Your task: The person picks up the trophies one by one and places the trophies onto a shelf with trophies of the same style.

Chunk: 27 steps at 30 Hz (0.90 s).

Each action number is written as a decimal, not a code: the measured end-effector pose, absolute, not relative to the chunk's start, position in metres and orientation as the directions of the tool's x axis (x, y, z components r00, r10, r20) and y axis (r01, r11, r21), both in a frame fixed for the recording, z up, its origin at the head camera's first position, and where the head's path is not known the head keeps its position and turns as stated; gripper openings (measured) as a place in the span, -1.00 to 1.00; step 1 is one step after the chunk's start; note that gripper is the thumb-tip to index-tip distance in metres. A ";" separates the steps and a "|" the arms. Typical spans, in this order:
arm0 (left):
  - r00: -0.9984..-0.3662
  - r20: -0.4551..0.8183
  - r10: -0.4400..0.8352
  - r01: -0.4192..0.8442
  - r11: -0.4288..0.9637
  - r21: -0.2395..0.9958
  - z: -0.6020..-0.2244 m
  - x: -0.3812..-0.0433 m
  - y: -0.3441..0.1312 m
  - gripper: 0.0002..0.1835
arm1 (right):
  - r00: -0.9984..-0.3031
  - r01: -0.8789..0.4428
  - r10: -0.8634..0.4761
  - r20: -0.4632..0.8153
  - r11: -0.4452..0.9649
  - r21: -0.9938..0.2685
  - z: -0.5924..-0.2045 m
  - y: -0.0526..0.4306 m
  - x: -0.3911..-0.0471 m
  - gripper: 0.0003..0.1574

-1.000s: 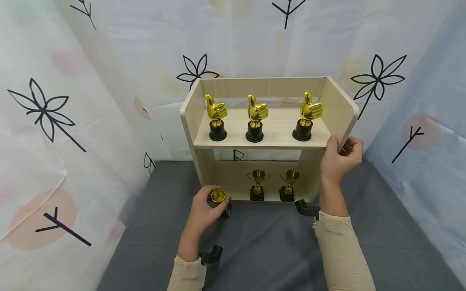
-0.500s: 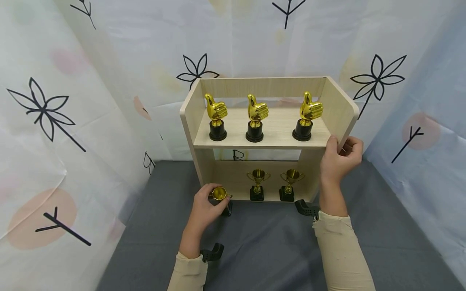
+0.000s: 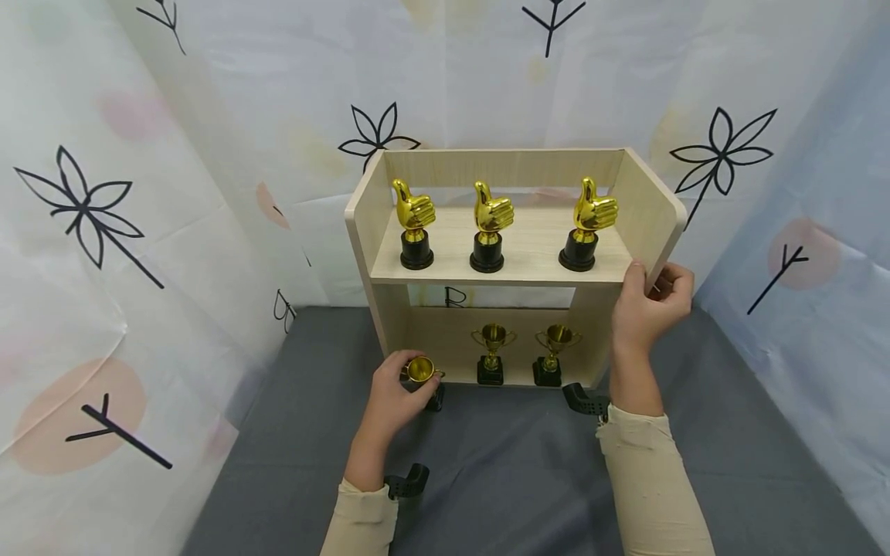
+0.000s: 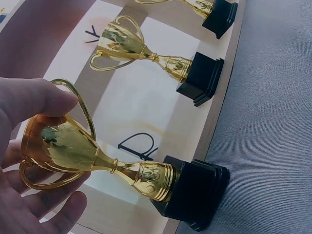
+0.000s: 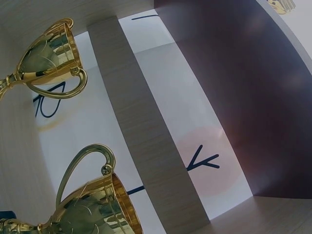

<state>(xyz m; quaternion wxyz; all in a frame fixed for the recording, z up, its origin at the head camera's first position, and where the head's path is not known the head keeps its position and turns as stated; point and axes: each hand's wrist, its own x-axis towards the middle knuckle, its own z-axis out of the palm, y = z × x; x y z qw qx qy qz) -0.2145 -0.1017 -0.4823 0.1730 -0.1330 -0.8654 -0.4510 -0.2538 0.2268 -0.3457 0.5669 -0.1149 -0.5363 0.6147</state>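
My left hand (image 3: pixel 395 394) pinches a gold trophy cup (image 4: pixel 68 146) by its bowl, thumb on one side and fingers on the other. Its black base (image 4: pixel 192 192) is at the front edge of the lower shelf, at the left end. The wooden shelf unit (image 3: pixel 497 281) has two levels. My right hand (image 3: pixel 650 309) grips the front edge of its right side panel, thumb inside and fingers outside. On the lower level stand two more trophy cups, a middle one (image 3: pixel 490 354) and a right one (image 3: pixel 552 354).
Three gold thumbs-up trophies, left (image 3: pixel 415 224), middle (image 3: pixel 489 226) and right (image 3: pixel 584 224), stand on the upper level. Grey cloth (image 3: pixel 501 471) covers the table around the unit. Printed fabric (image 3: pixel 208 154) hangs behind and at both sides.
My left hand has shifted slightly up and to the right with the trophy cup, toward the lower shelf. The right hand keeps its grip on the side panel.
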 end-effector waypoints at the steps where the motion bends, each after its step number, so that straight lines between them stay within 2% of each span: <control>1: -0.906 0.416 0.074 0.384 0.558 0.736 -0.483 -0.214 -0.102 -0.63 | -0.331 -0.576 0.820 0.467 0.216 -0.789 -0.346 0.227 -0.254 -0.88; 27: -0.932 0.352 0.090 0.344 0.534 0.773 -0.489 -0.223 -0.099 -0.60 | -0.323 -0.588 0.822 0.470 0.215 -0.780 -0.347 0.227 -0.256 -0.90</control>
